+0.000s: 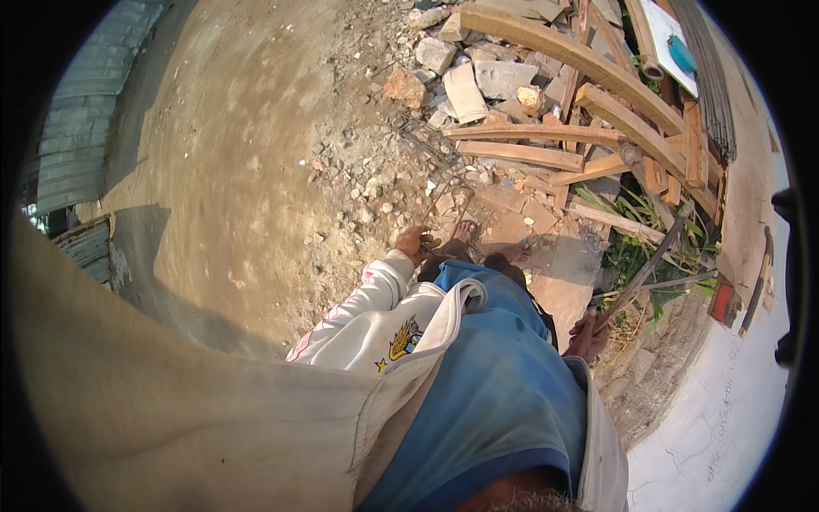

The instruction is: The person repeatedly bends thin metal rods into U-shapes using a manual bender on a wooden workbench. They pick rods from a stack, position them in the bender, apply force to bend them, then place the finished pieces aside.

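My right hand (585,337) is closed round the lower end of a long, brownish wooden stick (641,275). The stick slants up and away to the right, over green weeds and beside the timber pile. My left hand (415,243) hangs at the end of a white sleeve, beside my left leg and above the rubble. Its fingers are loosely bent and partly apart, and I see nothing held in them. Both my bare feet (465,230) stand just beyond the hands, on broken slabs and dirt.
Timber beams (589,55) lie crossed at the far right, over broken concrete chunks (503,78) and stones. Green weeds (661,247) grow near the stick. A whitish wall (717,427) runs along the right. Bare dirt ground (230,145) stretches left toward corrugated metal sheeting (90,111).
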{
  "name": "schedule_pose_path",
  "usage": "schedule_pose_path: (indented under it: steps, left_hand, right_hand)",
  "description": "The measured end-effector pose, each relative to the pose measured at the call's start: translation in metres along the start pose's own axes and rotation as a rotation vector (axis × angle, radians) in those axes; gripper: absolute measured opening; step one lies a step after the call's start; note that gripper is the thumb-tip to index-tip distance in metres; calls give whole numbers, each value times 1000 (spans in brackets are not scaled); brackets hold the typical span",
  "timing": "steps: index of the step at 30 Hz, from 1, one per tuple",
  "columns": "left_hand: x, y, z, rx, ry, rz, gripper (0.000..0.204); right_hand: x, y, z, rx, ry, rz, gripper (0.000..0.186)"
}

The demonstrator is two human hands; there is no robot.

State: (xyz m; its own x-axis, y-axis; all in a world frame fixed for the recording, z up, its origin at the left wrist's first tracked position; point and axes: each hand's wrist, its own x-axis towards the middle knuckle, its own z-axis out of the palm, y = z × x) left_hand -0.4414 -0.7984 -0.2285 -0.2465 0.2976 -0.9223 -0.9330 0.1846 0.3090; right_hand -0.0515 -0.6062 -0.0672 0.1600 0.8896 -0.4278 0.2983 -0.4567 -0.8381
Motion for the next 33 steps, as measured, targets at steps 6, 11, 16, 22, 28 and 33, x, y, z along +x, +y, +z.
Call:
schedule_pose_path:
  steps: [6, 11, 16, 22, 28, 33]
  left_hand:
    - [51, 8, -12, -472, 133, 236, 35]
    - [87, 55, 23, -364, 139, 142, 72]
    - [123, 44, 45, 741, -102, 110, 79]
    - [114, -27, 101, 1170, -133, 256, 42]
    - [53, -43, 183, 1156, -350, 284, 47]
    - [-43, -4, 316, 1328, -638, 350, 62]
  right_hand:
    - [-13, 26, -1, -150, -84, 76, 30]
    - [-1, 38, -15, -241, -112, 48, 33]
    - [33, 89, -60, -234, -90, 14, 37]
    - [94, 177, -132, -583, -167, 28, 41]
    - [99, 180, -164, -283, 76, 237, 41]
    - [97, 180, -182, -77, 234, 371, 41]
